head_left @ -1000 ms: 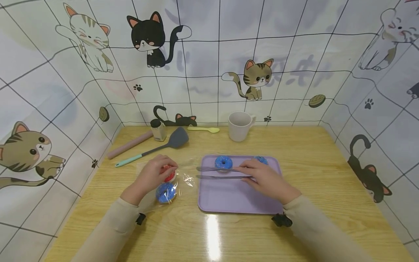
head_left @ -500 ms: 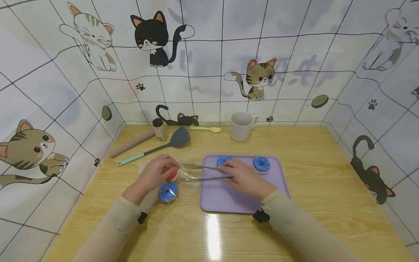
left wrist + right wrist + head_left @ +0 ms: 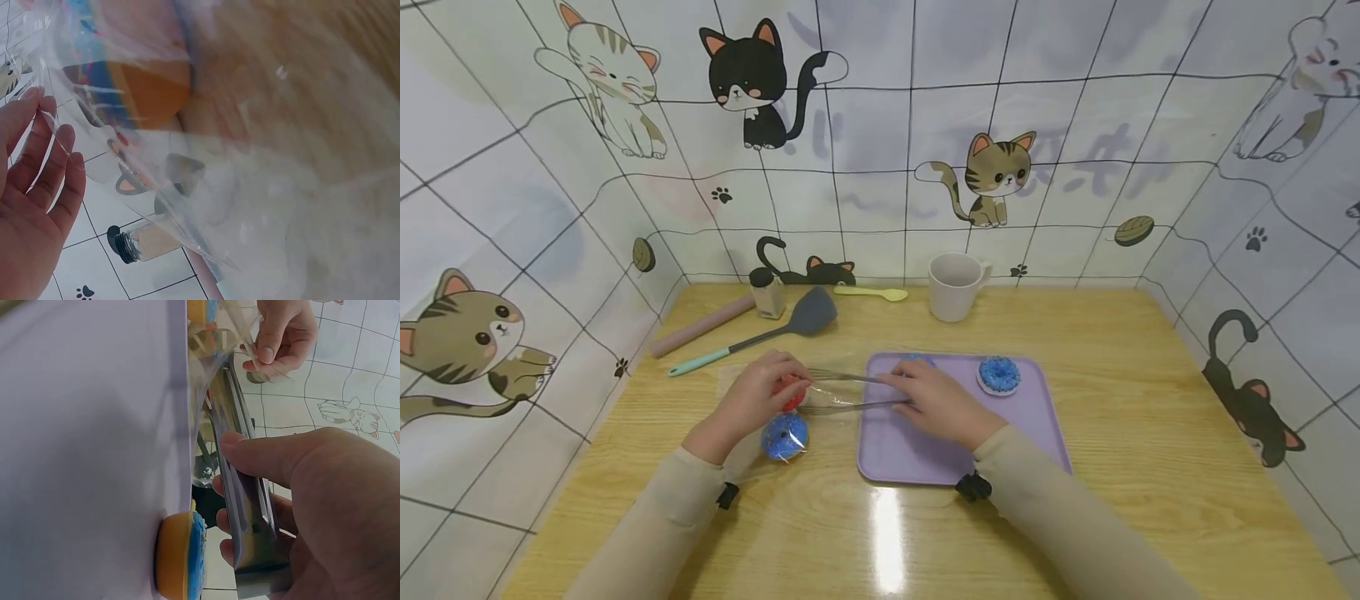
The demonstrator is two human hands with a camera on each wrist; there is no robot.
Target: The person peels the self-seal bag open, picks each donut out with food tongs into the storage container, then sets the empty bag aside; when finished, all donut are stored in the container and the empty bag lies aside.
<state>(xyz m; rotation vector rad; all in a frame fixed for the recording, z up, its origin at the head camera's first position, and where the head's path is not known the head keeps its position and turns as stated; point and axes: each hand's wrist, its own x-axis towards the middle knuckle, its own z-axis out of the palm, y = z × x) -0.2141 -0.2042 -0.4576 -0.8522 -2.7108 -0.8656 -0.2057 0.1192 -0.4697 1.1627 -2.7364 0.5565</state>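
Observation:
In the head view my left hand [image 3: 752, 396] pinches the edge of a clear plastic bag [image 3: 262, 206], lifting its mouth. Inside the bag lie a red-iced donut [image 3: 793, 393] and a blue-iced donut [image 3: 772, 438]. My right hand [image 3: 936, 406] grips metal tongs [image 3: 234, 425] between thumb and fingers. The tongs' arms stand apart and their tips reach the bag's mouth beside the red donut; whether they touch it is hidden. On the purple tray [image 3: 895, 462] sits one blue donut [image 3: 987, 375] at the right; a second blue donut [image 3: 917, 357] is mostly hidden behind my right hand.
Behind the bag lie a turquoise-handled spatula [image 3: 811, 312], a pinkish rolling pin [image 3: 700, 329] and a yellow spoon [image 3: 887, 294]. A black-capped shaker [image 3: 767, 296] and a pale mug [image 3: 951, 287] stand near the cat-patterned back wall [image 3: 880, 208].
My right hand has moved left across the tray, carrying the tongs' tips from the tray's left edge into the bag's mouth. The left hand has stayed nearly still on the bag.

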